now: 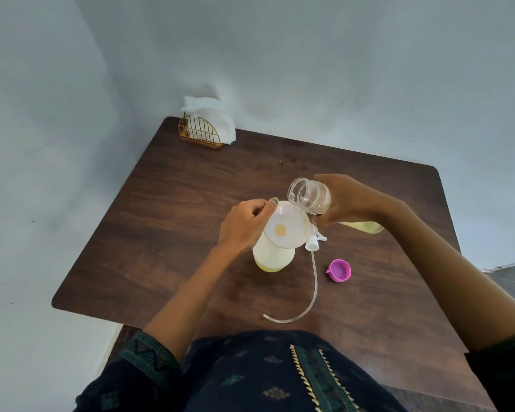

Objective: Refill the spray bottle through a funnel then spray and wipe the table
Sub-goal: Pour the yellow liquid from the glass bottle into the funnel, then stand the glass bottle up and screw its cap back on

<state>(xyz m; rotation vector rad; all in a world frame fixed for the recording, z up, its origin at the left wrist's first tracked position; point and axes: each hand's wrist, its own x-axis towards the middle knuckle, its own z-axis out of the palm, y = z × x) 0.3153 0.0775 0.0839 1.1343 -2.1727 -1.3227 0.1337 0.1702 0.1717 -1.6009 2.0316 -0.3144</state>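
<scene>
A white spray bottle (pixel 272 257) stands upright mid-table with yellowish liquid at its bottom. A clear funnel (pixel 286 224) sits in its neck, and my left hand (pixel 244 226) pinches the funnel's left rim. My right hand (pixel 350 200) grips a clear refill bottle (pixel 309 196), tipped on its side with its open mouth over the funnel's right edge. Yellow liquid shows in the bottle's lower end (pixel 364 227) under my wrist. The spray head (pixel 314 240) lies on the table beside the bottle, its long dip tube (pixel 311 292) curving toward me.
A pink cap (pixel 339 270) lies right of the spray bottle. A gold wire holder with white napkins (pixel 207 126) stands at the far left corner of the dark wooden table (pixel 167 233). Walls close in behind and left.
</scene>
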